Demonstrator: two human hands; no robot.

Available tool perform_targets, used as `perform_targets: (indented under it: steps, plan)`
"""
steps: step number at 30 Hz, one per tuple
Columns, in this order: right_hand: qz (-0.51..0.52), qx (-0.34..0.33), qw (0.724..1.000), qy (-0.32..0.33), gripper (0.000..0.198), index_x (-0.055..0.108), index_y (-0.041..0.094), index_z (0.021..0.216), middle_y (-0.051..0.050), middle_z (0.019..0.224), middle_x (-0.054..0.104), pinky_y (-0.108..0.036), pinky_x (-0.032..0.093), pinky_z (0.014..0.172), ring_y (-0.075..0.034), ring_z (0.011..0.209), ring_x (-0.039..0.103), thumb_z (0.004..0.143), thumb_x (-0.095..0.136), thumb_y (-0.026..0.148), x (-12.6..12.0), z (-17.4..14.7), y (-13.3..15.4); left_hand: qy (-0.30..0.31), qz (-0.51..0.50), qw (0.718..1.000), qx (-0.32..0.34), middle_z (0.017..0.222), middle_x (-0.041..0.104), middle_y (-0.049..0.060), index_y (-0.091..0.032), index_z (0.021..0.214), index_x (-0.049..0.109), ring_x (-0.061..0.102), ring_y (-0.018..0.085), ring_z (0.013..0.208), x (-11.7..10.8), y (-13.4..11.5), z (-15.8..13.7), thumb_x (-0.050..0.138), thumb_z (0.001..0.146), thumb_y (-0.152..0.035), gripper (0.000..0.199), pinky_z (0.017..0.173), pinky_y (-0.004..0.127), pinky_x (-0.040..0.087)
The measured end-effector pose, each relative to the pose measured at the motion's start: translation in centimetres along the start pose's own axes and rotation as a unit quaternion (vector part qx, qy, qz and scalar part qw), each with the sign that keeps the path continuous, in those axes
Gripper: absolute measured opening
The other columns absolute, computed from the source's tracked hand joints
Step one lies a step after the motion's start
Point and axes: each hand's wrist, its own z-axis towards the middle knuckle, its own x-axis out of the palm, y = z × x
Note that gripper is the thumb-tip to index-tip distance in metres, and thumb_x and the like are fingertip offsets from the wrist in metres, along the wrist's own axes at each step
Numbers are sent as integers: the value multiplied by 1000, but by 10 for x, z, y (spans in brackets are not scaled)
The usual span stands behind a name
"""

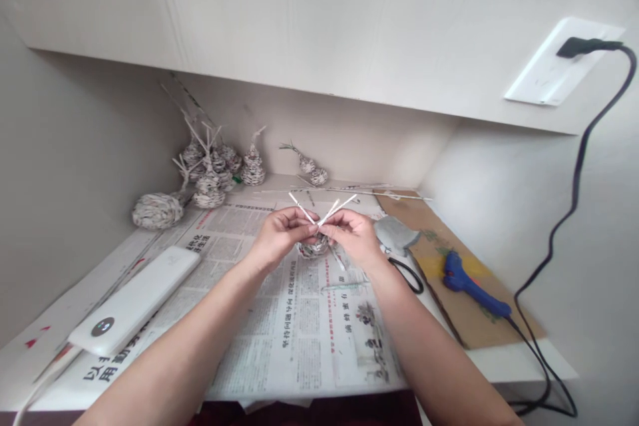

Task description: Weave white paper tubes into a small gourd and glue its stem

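Between my hands, a small woven paper gourd (313, 249) sits low over the newspaper (269, 319), partly hidden by my fingers. Several thin rolled paper strips (329, 212) stick up from its top and spread apart. My left hand (287, 233) pinches the strips from the left, thumb against forefinger. Opposite it, my right hand (352, 233) pinches them close to the same spot, the thumbs almost touching. Beside my right wrist lie the dark handles of scissors (407, 275), whose blades I cannot make out.
Finished-looking woven gourds (210, 186) cluster at the back left, with a round one (158, 211) in front. A white power bank (134, 299) lies left. On the right, a blue glue gun (474, 286) rests on cardboard (449, 319), near a grey cloth (397, 234) and a black cord (554, 226).
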Motion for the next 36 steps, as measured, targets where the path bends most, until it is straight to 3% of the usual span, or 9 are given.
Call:
perform_targets:
  steps: [6,13,19,23,29,36]
  plan:
    - [52,26,998,8,28,68,20,81,1,75,68,-21,44,48,-10,58,57,62,85,31,4,-1,-3,16,13,1000,-2,70,71,3,-11,88,64,67,14,63,1,-2,-1,86,60,-27,39,63,25,59]
    - [-26,-3,999,-33,22,65,19,75,0,73,66,-23,48,58,-13,65,61,71,78,36,10,-7,5,9,56,996,63,73,72,4,-11,92,64,68,16,68,1,3,0,82,67,-29,35,72,30,60]
    - [-146,-38,982,-115,21,61,19,84,-2,79,66,-22,44,51,-12,57,58,81,66,39,23,-19,7,-10,51,996,73,73,71,3,-12,81,61,67,15,67,4,7,0,81,69,-29,28,71,30,59]
    - [-174,-53,972,-146,20,61,20,87,-4,80,66,-24,48,57,-16,68,62,83,62,39,27,-21,5,-25,45,996,75,73,69,3,-12,79,61,67,14,68,8,8,-2,81,68,-29,29,69,28,59]
    - [-25,27,990,-137,26,61,20,84,0,73,64,-23,45,46,-14,59,59,77,68,43,25,-14,-2,-14,49,995,83,75,69,3,-12,79,63,67,14,70,7,11,-2,79,71,-30,26,72,30,61]
    - [84,103,985,-108,30,64,16,68,1,60,61,-22,38,39,-11,50,53,59,81,40,19,-9,9,22,44,997,51,77,72,6,-10,79,67,69,15,67,-2,9,3,81,68,-31,27,67,27,60]
